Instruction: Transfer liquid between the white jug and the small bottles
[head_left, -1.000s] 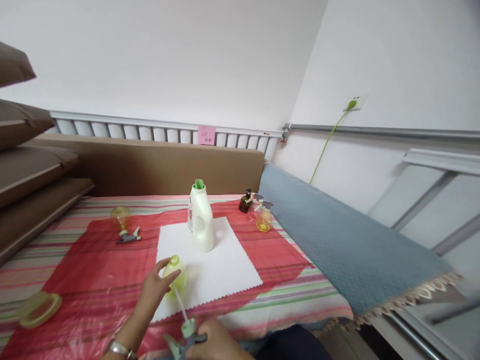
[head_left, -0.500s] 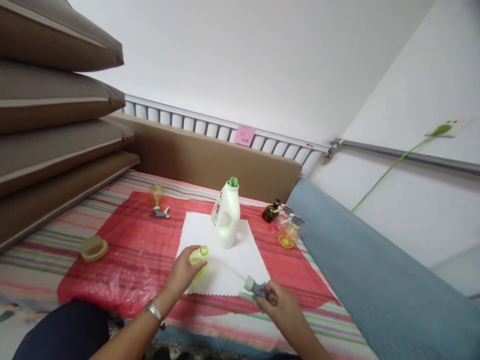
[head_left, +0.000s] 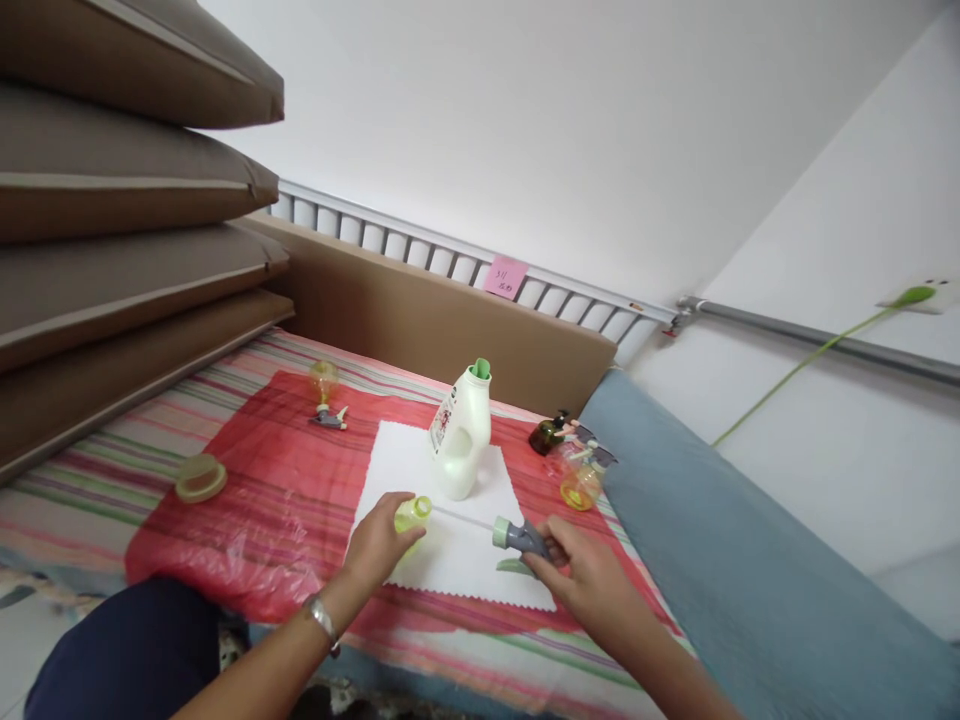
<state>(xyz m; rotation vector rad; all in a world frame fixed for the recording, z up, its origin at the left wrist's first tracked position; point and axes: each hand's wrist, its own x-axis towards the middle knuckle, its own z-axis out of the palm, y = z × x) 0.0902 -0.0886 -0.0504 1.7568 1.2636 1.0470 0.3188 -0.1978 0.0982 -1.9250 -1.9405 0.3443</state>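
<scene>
My left hand (head_left: 379,540) is closed round a see-through yellow-green bottle (head_left: 411,515) with an uncapped mouth, over a white sheet with zigzag edges (head_left: 450,575). In my right hand (head_left: 574,570) is a spray nozzle (head_left: 517,537) with a grey head and a pale green collar, lying roughly level. Its thin clear tube points left, and the tip is close to the bottle's mouth; I cannot tell whether it is inside. Behind them a large pale green detergent jug (head_left: 469,440) with a handle stands upright on the sheet.
Pump and spray bottles (head_left: 579,488) are grouped at the right. A yellow spray bottle (head_left: 324,380) lies at the back left, near a round yellowish lid (head_left: 201,479). Red plastic (head_left: 262,500) covers the striped cloth. Brown cushions (head_left: 135,205) are stacked at the left.
My right hand has raised the spray nozzle and turned it more level, bringing the tube's tip to the bottle's mouth. My left hand still holds the bottle. The whole view has shifted slightly.
</scene>
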